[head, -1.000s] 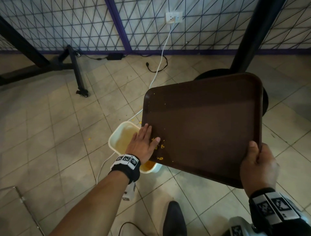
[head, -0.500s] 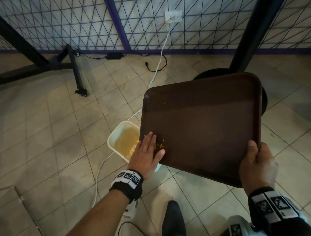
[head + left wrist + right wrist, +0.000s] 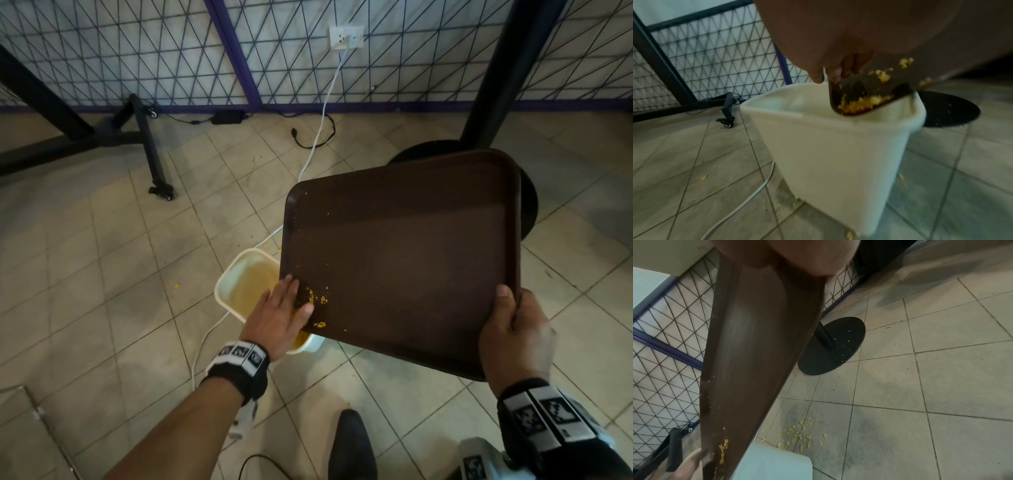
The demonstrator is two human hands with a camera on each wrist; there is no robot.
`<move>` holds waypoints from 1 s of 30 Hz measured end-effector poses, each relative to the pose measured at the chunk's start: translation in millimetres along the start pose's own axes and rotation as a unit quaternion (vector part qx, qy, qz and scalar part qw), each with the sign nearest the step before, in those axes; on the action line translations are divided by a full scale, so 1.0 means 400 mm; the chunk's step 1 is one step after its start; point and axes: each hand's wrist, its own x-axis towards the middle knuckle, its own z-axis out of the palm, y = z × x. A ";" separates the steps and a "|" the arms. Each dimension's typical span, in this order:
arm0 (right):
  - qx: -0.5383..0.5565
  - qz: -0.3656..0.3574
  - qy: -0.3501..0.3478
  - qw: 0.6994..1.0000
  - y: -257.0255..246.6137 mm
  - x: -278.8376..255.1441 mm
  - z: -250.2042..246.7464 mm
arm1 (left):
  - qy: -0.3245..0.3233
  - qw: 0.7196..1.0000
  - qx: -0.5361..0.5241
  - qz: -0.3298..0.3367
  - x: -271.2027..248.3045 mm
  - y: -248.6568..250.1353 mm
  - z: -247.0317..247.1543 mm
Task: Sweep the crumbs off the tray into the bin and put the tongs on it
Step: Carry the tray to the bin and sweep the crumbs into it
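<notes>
A dark brown tray (image 3: 404, 253) is tilted with its lower left corner (image 3: 855, 107) over a cream bin (image 3: 239, 284) on the floor. My right hand (image 3: 513, 335) grips the tray's near right corner, thumb on top. My left hand (image 3: 279, 315) lies flat with straight fingers on the tray's lower left corner, above the bin (image 3: 834, 146). Yellow crumbs (image 3: 317, 301) cling to the tray beside the thumb, and crumbs (image 3: 859, 102) pile at the corner's lip. The tray (image 3: 748, 353) shows edge-on in the right wrist view. No tongs are in view.
A black round table base (image 3: 527, 205) and its pole (image 3: 493, 68) stand behind the tray. A white cable (image 3: 322, 137) runs from a wall socket past the bin. Spilled crumbs (image 3: 799, 438) lie on the tiles. A wheeled black stand (image 3: 150, 147) is at left. My shoe (image 3: 352, 445) is below.
My left hand slid back down the tray's left corner toward the bin, then moved slightly up again with its fingers at the edge. The tray and right hand hardly moved.
</notes>
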 end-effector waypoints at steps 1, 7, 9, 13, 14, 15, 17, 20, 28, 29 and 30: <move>0.001 0.004 -0.002 1.000 0.000 0.000 0.000 | 0.009 1.000 0.007 -0.008 0.027 0.012 -0.019; 0.005 0.017 -0.009 1.000 -0.002 0.003 -0.003 | -0.038 0.997 0.047 -0.051 0.077 0.036 -0.022; 0.008 0.019 -0.010 1.000 -0.003 0.004 -0.004 | -0.055 0.996 0.058 -0.046 0.030 0.029 0.011; 0.009 0.014 -0.008 1.000 -0.002 0.007 -0.006 | -0.054 0.997 0.054 -0.021 -0.062 0.016 0.037; 0.009 0.014 -0.007 1.000 -0.002 0.007 -0.006 | -0.039 0.998 0.047 -0.014 -0.072 0.025 0.032; 0.008 0.014 -0.007 1.000 -0.002 0.006 -0.005 | -0.019 0.999 0.033 -0.010 -0.074 0.039 0.025; 0.006 0.016 -0.008 1.000 -0.003 0.006 -0.005 | 0.014 1.000 0.003 -0.005 -0.060 0.080 0.013; 0.007 0.025 -0.009 1.000 -0.002 0.009 -0.005 | 0.036 0.999 -0.017 0.013 -0.021 0.142 0.013; 0.012 0.013 -0.008 1.000 0.005 0.014 -0.007 | -0.033 0.998 0.053 -0.016 -0.072 0.071 0.085; 0.010 0.008 -0.008 1.000 0.004 0.014 -0.006 | -0.033 0.998 0.053 -0.017 -0.078 0.060 0.081; 0.010 0.004 -0.008 1.000 0.005 0.013 -0.005 | -0.025 0.999 0.045 -0.012 -0.078 0.059 0.073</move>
